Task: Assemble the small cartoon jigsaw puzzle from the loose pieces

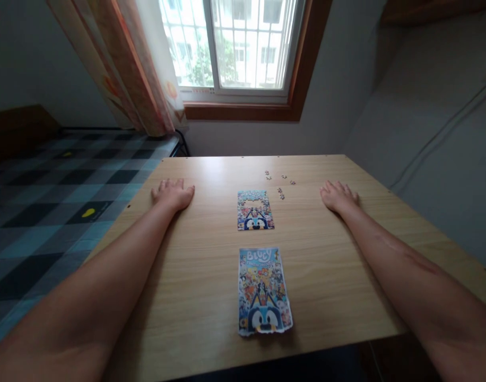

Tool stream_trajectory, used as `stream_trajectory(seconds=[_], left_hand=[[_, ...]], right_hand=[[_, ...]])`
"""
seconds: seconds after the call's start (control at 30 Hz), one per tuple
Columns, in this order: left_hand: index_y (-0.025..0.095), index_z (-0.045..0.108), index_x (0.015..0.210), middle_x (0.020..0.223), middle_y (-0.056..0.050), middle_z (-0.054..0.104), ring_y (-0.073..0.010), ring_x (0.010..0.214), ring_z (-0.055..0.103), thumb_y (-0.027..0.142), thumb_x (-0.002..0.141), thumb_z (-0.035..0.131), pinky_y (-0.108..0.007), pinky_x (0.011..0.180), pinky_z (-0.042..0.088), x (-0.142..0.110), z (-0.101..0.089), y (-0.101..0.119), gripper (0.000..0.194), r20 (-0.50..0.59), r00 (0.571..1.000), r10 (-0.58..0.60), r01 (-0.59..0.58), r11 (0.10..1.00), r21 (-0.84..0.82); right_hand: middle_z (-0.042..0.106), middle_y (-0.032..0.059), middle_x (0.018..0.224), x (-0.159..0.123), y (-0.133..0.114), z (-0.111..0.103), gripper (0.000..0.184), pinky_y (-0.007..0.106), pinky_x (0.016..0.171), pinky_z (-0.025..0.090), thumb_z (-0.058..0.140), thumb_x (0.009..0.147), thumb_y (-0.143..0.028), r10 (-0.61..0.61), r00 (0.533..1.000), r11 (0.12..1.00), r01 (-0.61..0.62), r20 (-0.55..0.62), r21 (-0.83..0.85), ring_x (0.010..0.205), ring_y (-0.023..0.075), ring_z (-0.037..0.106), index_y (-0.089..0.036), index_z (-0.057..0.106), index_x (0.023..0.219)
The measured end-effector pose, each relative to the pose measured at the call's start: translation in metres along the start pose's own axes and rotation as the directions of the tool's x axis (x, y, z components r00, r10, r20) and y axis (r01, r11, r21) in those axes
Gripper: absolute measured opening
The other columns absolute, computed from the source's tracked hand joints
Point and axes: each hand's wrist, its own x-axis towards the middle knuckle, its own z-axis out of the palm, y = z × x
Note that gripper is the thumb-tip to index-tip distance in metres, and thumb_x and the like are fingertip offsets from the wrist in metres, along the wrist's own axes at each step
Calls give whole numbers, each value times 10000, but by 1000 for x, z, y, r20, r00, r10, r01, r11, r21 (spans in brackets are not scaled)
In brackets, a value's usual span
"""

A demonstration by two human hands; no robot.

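My left hand rests palm down on the table's left side, fingers apart, holding nothing. On the right side my right hand lies flat the same way, also holding nothing. Between them sits a jigsaw puzzle, mostly assembled, with a gap in its upper part where the wood shows. Several loose puzzle pieces are scattered beyond it to the right, nearer to my right hand. Closer to me is a picture sheet with "BLUEY" printed on top, a blue cartoon dog and a torn lower edge.
The wooden table has its far edge near the wall under a barred window. A bed with a checked cover stands along the left, beside an orange curtain. A cable runs along the right wall.
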Motion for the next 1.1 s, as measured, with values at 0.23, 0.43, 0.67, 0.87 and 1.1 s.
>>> stream_trajectory(seconds=[0.23,0.43,0.67,0.87,1.1], left_hand=[[186,421,1543,1625,-183,339,-395,1494,279,679,890,303,-620,1185,212,33,-2,-26,826,-43,994,-101,101,995,-6],[186,452,1521,1601,-207,371,-428,1487,274,682,869,324,-656,1157,233,55,-3,-32,829,-69,990,-126,124,992,-31],[151,474,1506,1596,-249,354,-410,1487,285,685,874,314,-646,1157,241,77,-3,-26,843,-77,988,-132,131,991,-10],[154,438,1532,1614,-221,337,-385,1508,260,680,876,285,-589,1199,204,80,-3,-15,855,-54,989,-140,141,990,8],[177,408,1552,1635,-193,313,-373,1518,247,662,879,303,-607,1200,195,78,-5,-14,837,-36,989,-142,142,990,-7]], right_hand=[[217,83,1688,17,5,-1,666,651,1195,152,199,1007,-585,-14,1000,1000,15,17,-15,1535,371,190,-308,281,1607],[230,78,1684,37,3,3,643,654,1189,153,200,1013,-569,4,1000,1000,-4,6,-14,1534,361,196,-328,284,1603],[225,105,1682,50,-15,2,642,654,1186,136,186,1018,-549,41,999,999,-41,4,-1,1531,376,194,-310,283,1605],[264,135,1661,68,-35,8,633,670,1169,141,200,1020,-545,35,999,999,-34,-22,15,1519,385,213,-304,318,1593],[309,173,1629,83,-60,14,621,693,1137,171,217,1019,-533,46,997,998,-44,-60,32,1494,399,256,-292,372,1569]])
